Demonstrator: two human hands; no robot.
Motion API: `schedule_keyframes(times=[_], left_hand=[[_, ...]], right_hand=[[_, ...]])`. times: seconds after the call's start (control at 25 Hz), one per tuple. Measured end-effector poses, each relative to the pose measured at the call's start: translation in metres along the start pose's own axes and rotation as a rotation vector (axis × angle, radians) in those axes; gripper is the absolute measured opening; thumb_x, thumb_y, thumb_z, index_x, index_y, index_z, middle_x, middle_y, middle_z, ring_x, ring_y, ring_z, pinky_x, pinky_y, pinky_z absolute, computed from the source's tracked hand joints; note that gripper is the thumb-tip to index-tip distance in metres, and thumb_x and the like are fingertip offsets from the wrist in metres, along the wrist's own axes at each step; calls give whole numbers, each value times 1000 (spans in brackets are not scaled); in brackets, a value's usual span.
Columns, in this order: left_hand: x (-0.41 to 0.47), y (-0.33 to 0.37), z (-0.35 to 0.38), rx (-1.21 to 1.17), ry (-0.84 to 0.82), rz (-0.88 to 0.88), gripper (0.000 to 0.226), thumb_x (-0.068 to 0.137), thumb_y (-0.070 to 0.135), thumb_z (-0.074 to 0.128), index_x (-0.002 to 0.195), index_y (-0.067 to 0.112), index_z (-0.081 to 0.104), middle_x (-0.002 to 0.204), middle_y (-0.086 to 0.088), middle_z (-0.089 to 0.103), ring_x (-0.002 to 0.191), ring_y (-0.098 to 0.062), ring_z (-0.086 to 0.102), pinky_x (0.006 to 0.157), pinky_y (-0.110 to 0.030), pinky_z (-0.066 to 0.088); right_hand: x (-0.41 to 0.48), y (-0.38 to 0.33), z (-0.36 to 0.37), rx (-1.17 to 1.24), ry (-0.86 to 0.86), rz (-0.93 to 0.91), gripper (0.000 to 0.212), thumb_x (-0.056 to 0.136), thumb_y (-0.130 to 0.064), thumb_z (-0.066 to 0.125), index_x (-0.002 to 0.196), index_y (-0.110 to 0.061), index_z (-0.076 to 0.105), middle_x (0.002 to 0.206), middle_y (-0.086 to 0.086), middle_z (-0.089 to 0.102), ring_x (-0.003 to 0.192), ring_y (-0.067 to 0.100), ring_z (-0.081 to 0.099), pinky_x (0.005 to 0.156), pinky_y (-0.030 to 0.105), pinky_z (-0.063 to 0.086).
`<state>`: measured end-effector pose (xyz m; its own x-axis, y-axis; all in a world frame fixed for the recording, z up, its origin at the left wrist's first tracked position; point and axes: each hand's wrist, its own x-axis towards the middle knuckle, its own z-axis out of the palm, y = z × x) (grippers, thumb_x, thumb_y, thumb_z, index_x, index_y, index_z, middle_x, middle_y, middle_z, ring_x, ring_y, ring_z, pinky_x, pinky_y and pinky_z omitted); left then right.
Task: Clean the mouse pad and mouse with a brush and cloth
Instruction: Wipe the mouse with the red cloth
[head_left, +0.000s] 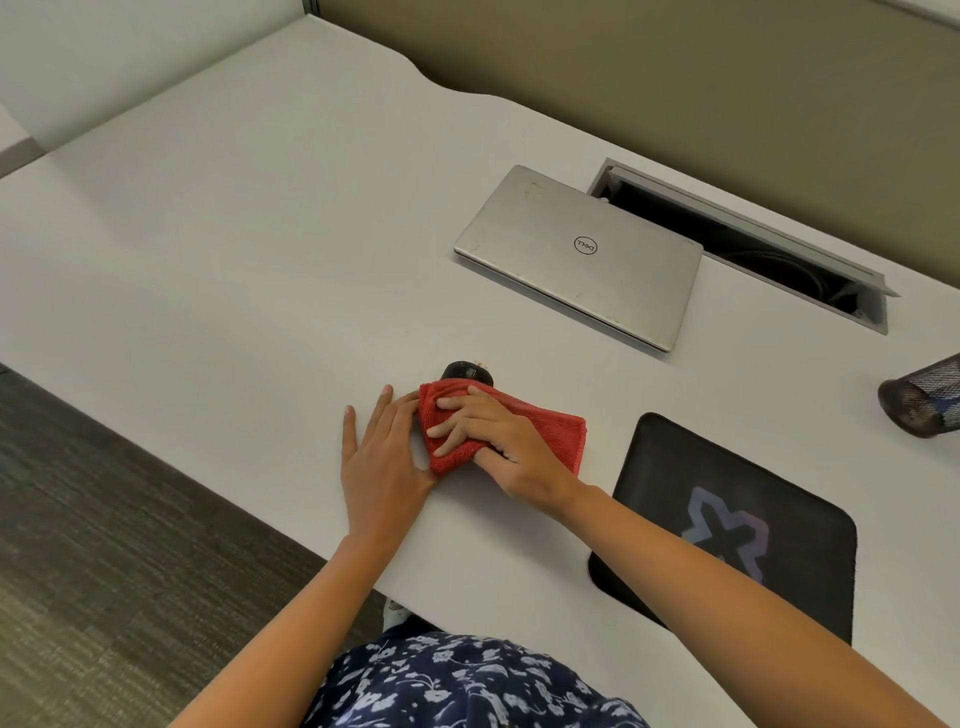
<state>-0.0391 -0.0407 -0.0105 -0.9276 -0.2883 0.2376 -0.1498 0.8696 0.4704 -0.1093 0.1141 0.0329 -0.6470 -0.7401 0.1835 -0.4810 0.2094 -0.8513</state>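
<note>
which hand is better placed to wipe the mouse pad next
Right. The right hand holds the red fabric cloth, and the black rectangular mouse pad lies on its side; the left hand rests flat, farther away.

The left grip (382, 457) lies palm down on the pale grey surface (208, 270), fingers straight and pointing to 12 o'clock, its bare forearm coming in from 7 o'clock. At its 3 o'clock the right grip (488, 441) cups a bunched red terry cloth (550, 431), fingers spread toward 10 o'clock, thumb against the cloth's near edge, forearm entering from 4 o'clock.
</note>
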Motion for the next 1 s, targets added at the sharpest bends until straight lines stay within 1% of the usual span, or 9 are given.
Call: schedule_keyframes(times=[0.16, 0.36, 0.44, 0.52, 0.6, 0.68, 0.8, 0.88, 1.0], left_hand=[[0, 0, -2, -15, -20, 12, 74, 75, 68, 54, 132, 21, 49, 136, 7, 54, 140, -15, 33, 119, -47, 11], [2, 0, -2, -43, 5, -18, 67, 79, 71, 51, 129, 26, 49, 137, 11, 54, 141, -11, 31, 120, -43, 6], [2, 1, -3, -47, 19, -18, 65, 79, 69, 51, 128, 26, 50, 136, 11, 54, 140, -11, 32, 120, -42, 6], [2, 2, -3, -47, 22, -19, 63, 79, 67, 53, 128, 27, 50, 135, 12, 54, 141, -10, 31, 120, -43, 7], [2, 2, -3, -44, 19, -23, 63, 79, 66, 55, 128, 27, 50, 136, 13, 54, 141, -10, 31, 120, -43, 6], [2, 2, -4, -40, 24, -21, 63, 79, 65, 54, 128, 27, 49, 136, 12, 54, 141, -10, 31, 120, -42, 6], [1, 0, -3, -14, 30, -13, 67, 80, 65, 49, 130, 20, 50, 134, 5, 57, 139, -11, 34, 119, -45, 10], [1, -1, 0, 30, 20, -7, 72, 81, 66, 43, 130, 13, 51, 133, 0, 58, 139, -12, 35, 119, -47, 14], [2, -1, 1, 32, 26, -18, 73, 81, 66, 42, 130, 13, 52, 133, 0, 59, 139, -12, 35, 119, -47, 15]], right_hand=[[-4, -7, -5, 95, 27, 55, 31, 66, 12, 44, 77, 0, 71, 90, 7, 71, 113, 18, 56, 111, 31, 29], [-17, -13, -23, 187, -31, 188, 26, 63, 4, 43, 62, -2, 69, 77, 5, 68, 89, 19, 63, 86, 33, 47], [-21, -18, -29, 277, 113, 299, 28, 66, 3, 40, 66, 0, 68, 76, 6, 68, 83, 17, 63, 80, 27, 47], [-15, -24, -33, 342, 308, 299, 31, 73, 6, 38, 71, 1, 68, 76, 9, 67, 79, 21, 61, 77, 24, 45], [-3, -29, -34, 270, 419, 256, 33, 78, 9, 39, 82, -3, 70, 82, 8, 68, 84, 22, 61, 80, 23, 44], [12, -28, -31, 122, 434, 204, 33, 80, 4, 44, 94, -12, 70, 96, 2, 68, 96, 17, 60, 88, 28, 44], [28, -14, -17, -266, 154, 135, 32, 86, -20, 56, 114, -31, 65, 134, -8, 53, 129, 17, 39, 111, 38, 26], [30, -3, -6, -363, -18, 189, 34, 90, -39, 58, 124, -41, 57, 149, -10, 35, 141, 20, 21, 113, 39, 13], [33, 5, 0, -349, 52, 193, 33, 93, -51, 49, 123, -41, 56, 146, -11, 39, 139, 17, 26, 113, 37, 17]])
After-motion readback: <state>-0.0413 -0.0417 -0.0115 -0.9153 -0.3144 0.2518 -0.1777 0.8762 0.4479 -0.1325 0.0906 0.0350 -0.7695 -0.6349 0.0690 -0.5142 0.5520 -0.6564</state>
